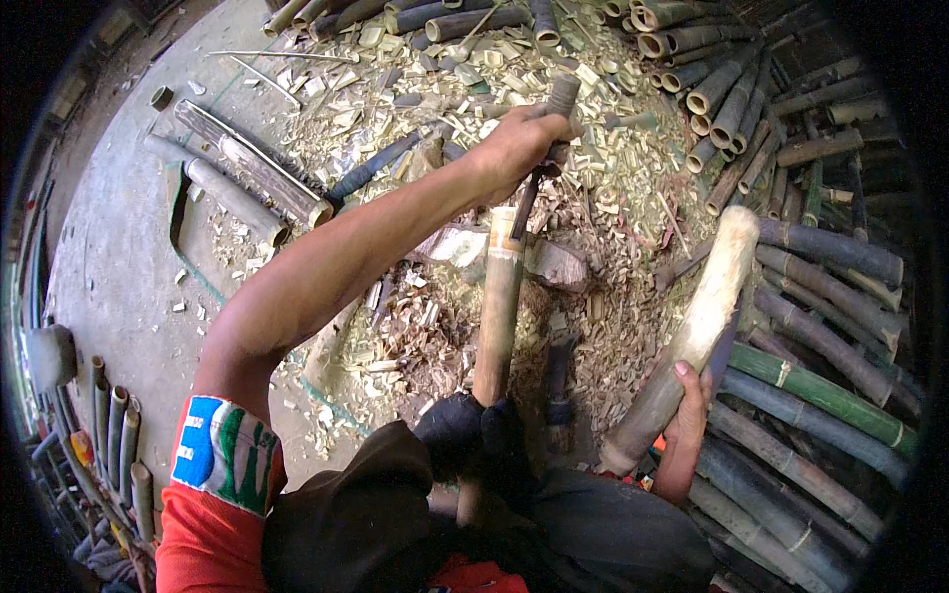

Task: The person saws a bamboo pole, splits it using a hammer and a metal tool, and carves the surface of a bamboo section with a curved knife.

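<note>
My left hand (529, 145), arm stretched forward, is closed round the dark ribbed handle of a chisel-like tool (527, 206). Its narrow dark blade points back toward me and meets the far end of a bamboo piece (496, 321), pale and cut at that end. Against the near end of this bamboo press dark coverings (457, 427) by my legs; whether they are shoes or cloth I cannot tell. To the right, my right hand (689, 407) grips a thick wooden club (714, 287), tilted, its upper end worn pale. Part of that hand is hidden behind the club.
Chips and shavings (633, 287) cover the ground ahead. A block of wood (554, 265) lies under the bamboo. Bamboo lengths (830, 395) are stacked along the right, one green. More poles (232, 198) lie at left on the concrete floor (109, 247), beside a dark-wrapped tool (374, 166).
</note>
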Motion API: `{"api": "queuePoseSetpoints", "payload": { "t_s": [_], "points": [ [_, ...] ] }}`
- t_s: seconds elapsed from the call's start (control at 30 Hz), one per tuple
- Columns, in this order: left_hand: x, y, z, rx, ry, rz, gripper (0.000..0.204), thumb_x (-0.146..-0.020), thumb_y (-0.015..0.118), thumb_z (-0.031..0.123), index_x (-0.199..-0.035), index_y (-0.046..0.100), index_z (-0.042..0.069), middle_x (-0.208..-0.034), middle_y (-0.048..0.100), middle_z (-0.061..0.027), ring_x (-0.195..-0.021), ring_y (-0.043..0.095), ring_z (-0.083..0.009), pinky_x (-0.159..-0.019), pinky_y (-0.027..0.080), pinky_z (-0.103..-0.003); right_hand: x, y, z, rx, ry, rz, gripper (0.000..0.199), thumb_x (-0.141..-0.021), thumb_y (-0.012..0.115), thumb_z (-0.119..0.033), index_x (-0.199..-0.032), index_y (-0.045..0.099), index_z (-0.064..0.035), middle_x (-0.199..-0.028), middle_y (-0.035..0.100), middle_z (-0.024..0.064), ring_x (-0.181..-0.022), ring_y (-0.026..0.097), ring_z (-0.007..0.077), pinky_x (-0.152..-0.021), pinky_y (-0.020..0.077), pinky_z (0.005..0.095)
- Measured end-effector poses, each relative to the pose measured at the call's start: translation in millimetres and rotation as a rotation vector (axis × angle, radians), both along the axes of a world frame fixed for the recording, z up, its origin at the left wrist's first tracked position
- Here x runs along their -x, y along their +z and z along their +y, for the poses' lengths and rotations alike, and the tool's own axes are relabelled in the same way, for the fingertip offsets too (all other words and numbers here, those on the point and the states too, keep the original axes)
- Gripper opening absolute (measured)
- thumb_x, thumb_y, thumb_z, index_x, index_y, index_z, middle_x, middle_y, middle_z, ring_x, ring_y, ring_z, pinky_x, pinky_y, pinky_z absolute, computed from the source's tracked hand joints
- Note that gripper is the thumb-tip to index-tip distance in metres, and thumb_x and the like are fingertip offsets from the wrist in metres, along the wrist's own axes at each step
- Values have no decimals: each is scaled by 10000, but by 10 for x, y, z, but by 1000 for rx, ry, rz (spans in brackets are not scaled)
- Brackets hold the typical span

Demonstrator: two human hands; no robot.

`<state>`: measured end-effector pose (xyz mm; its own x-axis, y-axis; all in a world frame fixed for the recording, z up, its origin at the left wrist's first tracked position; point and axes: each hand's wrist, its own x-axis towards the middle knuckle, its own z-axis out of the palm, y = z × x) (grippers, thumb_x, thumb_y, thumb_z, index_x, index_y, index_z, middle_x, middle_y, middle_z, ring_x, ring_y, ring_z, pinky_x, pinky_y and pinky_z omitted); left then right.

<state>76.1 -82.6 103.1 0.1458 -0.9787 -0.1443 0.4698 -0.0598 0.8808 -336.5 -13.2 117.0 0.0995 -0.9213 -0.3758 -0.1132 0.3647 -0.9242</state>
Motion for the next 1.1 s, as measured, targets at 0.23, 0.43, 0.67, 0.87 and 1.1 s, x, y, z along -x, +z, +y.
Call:
{"api": "queuePoseSetpoints", "payload": {
  "t_s": [0.23, 0.43, 0.67, 0.87, 1.1],
  "points": [
    [20, 142, -9, 199, 28, -464, 399, -877, 829, 350, -941, 587, 39, -725, 582, 1, -595, 532, -81, -502, 428, -278, -628, 608, 33, 42, 221, -339, 741, -781, 762, -319, -1354, 451, 32, -1190, 541, 139, -943, 658, 274, -697, 626, 416],
    [162, 69, -50, 38, -15, -277, 361, -882, 815, 378, -773, 658, 72, -629, 556, 23, -519, 473, -68, -463, 343, -257, -780, 790, 24, 87, 268, -346, 811, -758, 743, -344, -1345, 409, 106, -1205, 532, 175, -820, 685, 300, -648, 633, 424],
    [313, 35, 22, 26, -31, -291, 374, -877, 816, 397, -736, 669, 83, -603, 532, 42, -494, 444, -57, -449, 307, -254, -898, 799, 29, 132, 303, -341, 866, -752, 812, -332, -1359, 389, 119, -1187, 534, 189, -797, 695, 302, -613, 630, 404],
    [331, -12, 37, 6, -21, -311, 438, -872, 810, 467, -739, 674, 72, -598, 543, 25, -481, 438, -59, -437, 299, -264, -936, 804, 39, 125, 315, -292, 880, -760, 840, -374, -1333, 398, 127, -1176, 521, 189, -779, 689, 294, -598, 632, 397],
    [371, -96, 14, 18, -6, -354, 483, -854, 814, 497, -748, 693, 41, -612, 577, 4, -498, 466, -73, -449, 331, -277, -899, 800, -21, 125, 342, -294, 851, -777, 832, -359, -1311, 398, 142, -1159, 525, 196, -792, 695, 297, -594, 639, 397]
  ]
}}
